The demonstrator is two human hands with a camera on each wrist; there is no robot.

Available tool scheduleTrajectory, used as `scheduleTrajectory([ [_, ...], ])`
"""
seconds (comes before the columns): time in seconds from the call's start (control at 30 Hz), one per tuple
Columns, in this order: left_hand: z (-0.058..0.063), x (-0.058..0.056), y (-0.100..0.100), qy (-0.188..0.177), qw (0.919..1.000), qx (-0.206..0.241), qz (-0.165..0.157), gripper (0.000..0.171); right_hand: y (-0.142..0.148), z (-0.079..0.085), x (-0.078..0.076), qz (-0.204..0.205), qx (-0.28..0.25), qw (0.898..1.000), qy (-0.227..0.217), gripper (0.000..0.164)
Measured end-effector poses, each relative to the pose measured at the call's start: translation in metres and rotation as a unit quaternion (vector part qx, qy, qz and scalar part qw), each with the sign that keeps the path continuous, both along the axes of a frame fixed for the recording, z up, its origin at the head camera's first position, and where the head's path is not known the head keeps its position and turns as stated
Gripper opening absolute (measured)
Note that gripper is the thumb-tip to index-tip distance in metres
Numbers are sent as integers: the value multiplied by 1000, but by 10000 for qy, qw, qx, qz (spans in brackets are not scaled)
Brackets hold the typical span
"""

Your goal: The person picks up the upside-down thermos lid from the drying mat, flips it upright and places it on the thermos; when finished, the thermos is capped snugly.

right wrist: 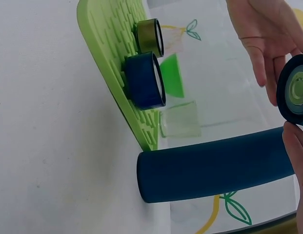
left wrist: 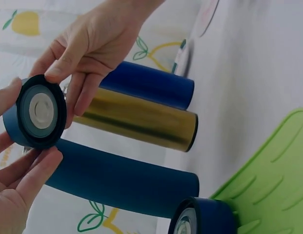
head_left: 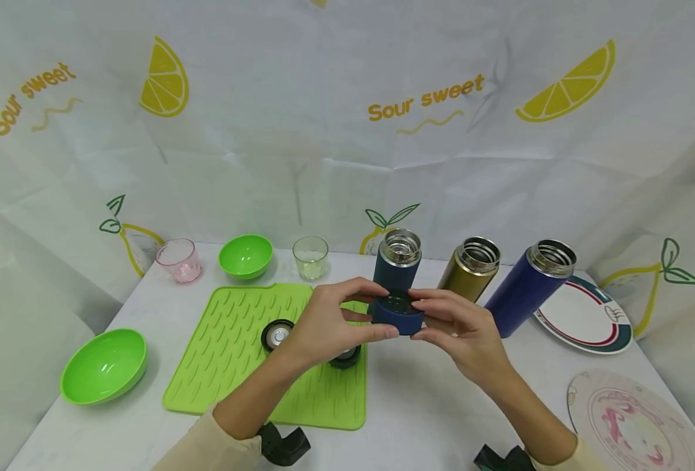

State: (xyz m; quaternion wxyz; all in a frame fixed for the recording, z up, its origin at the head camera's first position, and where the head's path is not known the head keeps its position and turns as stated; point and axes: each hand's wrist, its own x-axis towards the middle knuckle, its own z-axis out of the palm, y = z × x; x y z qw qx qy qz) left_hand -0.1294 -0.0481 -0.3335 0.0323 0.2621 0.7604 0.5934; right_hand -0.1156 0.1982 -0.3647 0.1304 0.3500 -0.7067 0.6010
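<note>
Both hands hold a dark blue screw lid (head_left: 400, 322) in the air, in front of the upper part of an open teal thermos bottle (head_left: 396, 275). My left hand (head_left: 331, 320) pinches the lid's left side between thumb and fingers. On its right side, my right hand (head_left: 464, 329) grips it the same way. The left wrist view shows the lid's underside (left wrist: 42, 111), with a pale round centre inside a dark ring. To the right stand a gold thermos bottle (head_left: 464, 278) and a blue thermos bottle (head_left: 518, 294), both uncapped.
On a green drying mat (head_left: 206, 366) lie a blue lid (right wrist: 140, 80) and a gold lid (right wrist: 147, 37). Green bowls (head_left: 105, 366), a pink glass (head_left: 180, 263) and a clear glass (head_left: 310, 259) stand left and behind. Two plates, one rimmed dark green (head_left: 586, 314), lie right.
</note>
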Motion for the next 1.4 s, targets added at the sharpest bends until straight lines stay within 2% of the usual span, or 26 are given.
scheduleTrajectory([
  [0.1,-1,0,0,-2,10000,42,-71,43,-1,0,0,-55,87,9999,67,43],
  [0.27,-3,-2,-1,234,9992,297,-95,44,-1,0,-2,-69,122,9999,52,46],
  [0.5,-5,-4,-1,493,9976,474,-112,45,0,2,-3,209,-77,9997,-65,46],
  [0.67,-6,-5,0,562,9968,521,-222,43,0,1,-3,-39,43,9999,-121,42],
  [0.9,-11,-6,2,844,9958,302,-184,44,-3,-3,-2,-485,332,9982,-134,39],
  [1.2,-14,-7,3,1401,9897,-299,2,40,-7,-8,-5,-254,131,9995,158,40],
  [1.27,-13,-7,3,1488,9881,-391,55,40,-8,-8,-5,-283,161,9993,177,42],
  [1.4,-11,-7,-3,1533,9877,-270,175,40,-11,-6,-3,-669,196,9972,267,56],
])
